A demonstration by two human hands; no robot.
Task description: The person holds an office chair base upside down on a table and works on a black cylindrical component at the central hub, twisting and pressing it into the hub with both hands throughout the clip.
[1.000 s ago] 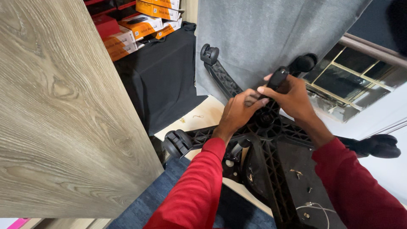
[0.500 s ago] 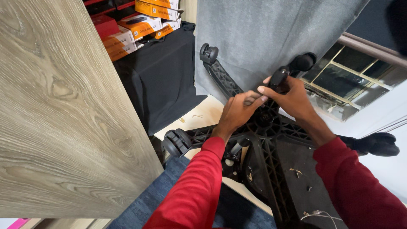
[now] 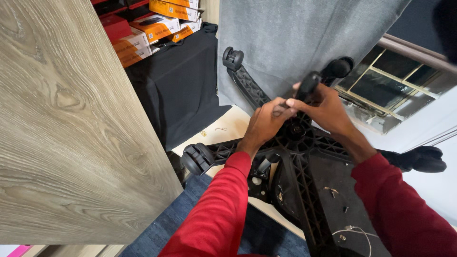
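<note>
A black star-shaped chair base point(image 3: 304, 190) with caster wheels lies upside down in front of me. My left hand point(image 3: 264, 123) rests on its hub with the fingers curled around a small part I cannot make out. My right hand point(image 3: 325, 108) is closed around a black tool handle point(image 3: 308, 85) that sticks up over the hub point(image 3: 295, 131). The two hands touch at the fingertips. Both sleeves are red. Casters show at the left point(image 3: 196, 158), the back point(image 3: 233, 58), the back right point(image 3: 339, 67) and the right point(image 3: 423, 159).
A large wood-grain panel point(image 3: 66, 123) fills the left side. Behind it stand a black cloth-covered stand point(image 3: 176, 81) and orange and red boxes point(image 3: 157, 24). A grey curtain point(image 3: 295, 38) hangs at the back, with a window point(image 3: 390, 81) to its right. Small screws point(image 3: 333, 191) lie on the dark seat underside.
Both hands stay at the hub; the right hand with the handle has shifted only slightly. The chair base has not moved.
</note>
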